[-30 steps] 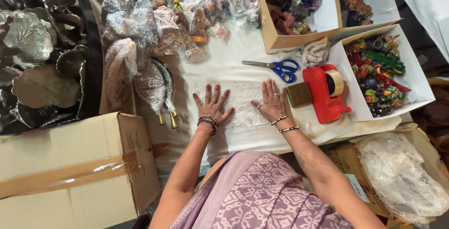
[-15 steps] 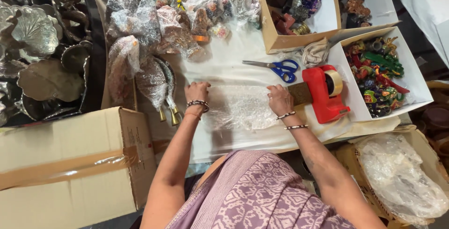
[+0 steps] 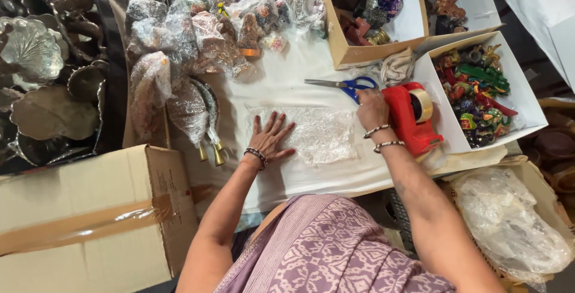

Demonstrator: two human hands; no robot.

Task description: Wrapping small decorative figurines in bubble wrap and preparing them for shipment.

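Bubble wrap (image 3: pixel 317 134) now pinned by left hand (image 3: pixel 271 139) alone — right hand (image 3: pixel 371 108) moved to scissors (image 3: pixel 346 84).

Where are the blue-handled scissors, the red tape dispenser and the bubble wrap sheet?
blue-handled scissors (image 3: pixel 350 85), head view, on the handle.
red tape dispenser (image 3: pixel 406 119), head view, on its red body.
bubble wrap sheet (image 3: pixel 323 134), head view, on its middle.

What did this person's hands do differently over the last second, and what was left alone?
The right hand left the bubble wrap sheet and moved up toward the blue-handled scissors, beside the red tape dispenser; whether it grips them is unclear. The left hand slid to the sheet's left edge, lying flat with fingers spread. Scissors, dispenser, boxes and wrapped figurines stayed put.
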